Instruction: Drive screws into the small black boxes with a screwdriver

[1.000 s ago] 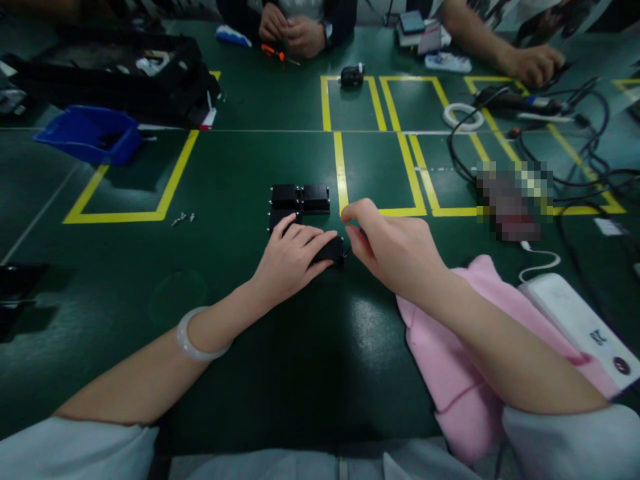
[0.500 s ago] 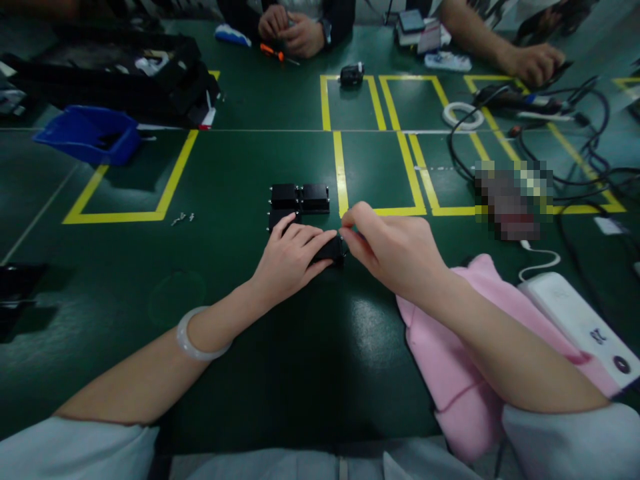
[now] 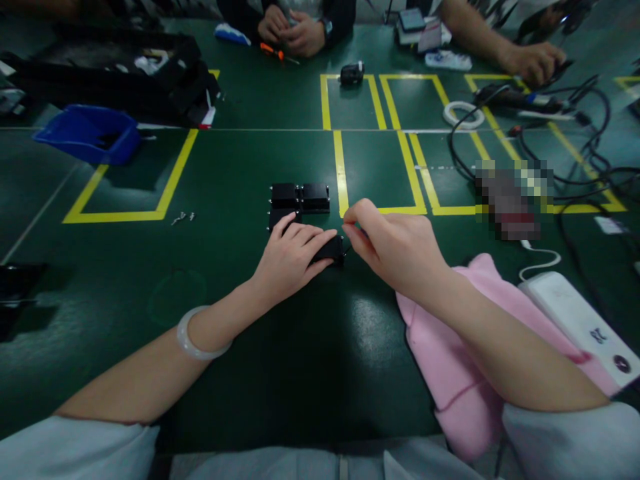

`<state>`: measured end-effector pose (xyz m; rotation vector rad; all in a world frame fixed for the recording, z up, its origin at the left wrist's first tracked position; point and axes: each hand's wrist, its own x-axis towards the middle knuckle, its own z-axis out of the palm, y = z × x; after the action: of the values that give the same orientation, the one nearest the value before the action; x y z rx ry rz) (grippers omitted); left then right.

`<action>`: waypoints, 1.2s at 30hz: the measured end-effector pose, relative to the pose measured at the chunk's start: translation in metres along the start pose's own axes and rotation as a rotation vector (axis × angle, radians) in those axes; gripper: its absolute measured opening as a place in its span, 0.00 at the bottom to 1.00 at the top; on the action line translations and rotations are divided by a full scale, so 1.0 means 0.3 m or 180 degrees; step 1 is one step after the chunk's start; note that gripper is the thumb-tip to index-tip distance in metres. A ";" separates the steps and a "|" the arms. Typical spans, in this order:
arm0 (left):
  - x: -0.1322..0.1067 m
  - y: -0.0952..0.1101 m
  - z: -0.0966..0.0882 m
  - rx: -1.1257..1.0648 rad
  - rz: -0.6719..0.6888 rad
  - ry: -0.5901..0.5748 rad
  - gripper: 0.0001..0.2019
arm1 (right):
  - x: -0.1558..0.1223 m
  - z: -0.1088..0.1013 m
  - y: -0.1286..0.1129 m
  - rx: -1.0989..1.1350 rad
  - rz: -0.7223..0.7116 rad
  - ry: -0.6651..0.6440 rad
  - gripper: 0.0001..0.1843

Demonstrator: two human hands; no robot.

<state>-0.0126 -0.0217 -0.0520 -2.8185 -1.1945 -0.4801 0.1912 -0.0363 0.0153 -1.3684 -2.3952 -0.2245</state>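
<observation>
Small black rectangular blocks lie grouped on the green table, with tiny silvery screw-like pieces at their edges. My left hand point(image 3: 293, 257) rests across the near ones, thumb and index finger gripping the right-hand black block point(image 3: 329, 250); its palm covers part of the group. One black block point(image 3: 284, 217) shows partly behind my fingertips, and another black block point(image 3: 315, 198) lies untouched at the back. Just off the gripped block's right edge, my right hand point(image 3: 390, 243) is closed in a pinch. Whatever is between those fingertips is too small or hidden to make out.
Loose small screws point(image 3: 184, 217) lie to the left, near a blue bin point(image 3: 90, 137). A pink cloth point(image 3: 450, 347) and a white power bank point(image 3: 575, 327) are under and beside my right forearm. Cables point(image 3: 605, 133) coil at right. Co-workers' hands point(image 3: 300, 33) are across the table.
My right hand has shifted slightly up and to the right, a little further from the gripped block's edge. My left hand and the blocks have stayed in place.
</observation>
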 end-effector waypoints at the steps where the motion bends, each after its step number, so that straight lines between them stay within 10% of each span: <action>1: 0.000 0.000 0.000 -0.0003 0.0001 0.0001 0.20 | 0.000 0.001 0.000 0.0008 0.0006 0.0034 0.17; 36: 0.001 0.004 -0.003 -0.0039 -0.0026 0.0001 0.20 | 0.004 -0.021 0.004 -0.0027 -0.0068 -0.0121 0.18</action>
<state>-0.0119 -0.0224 -0.0511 -2.8248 -1.2076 -0.4901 0.1934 -0.0367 0.0215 -1.3631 -2.4436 -0.2164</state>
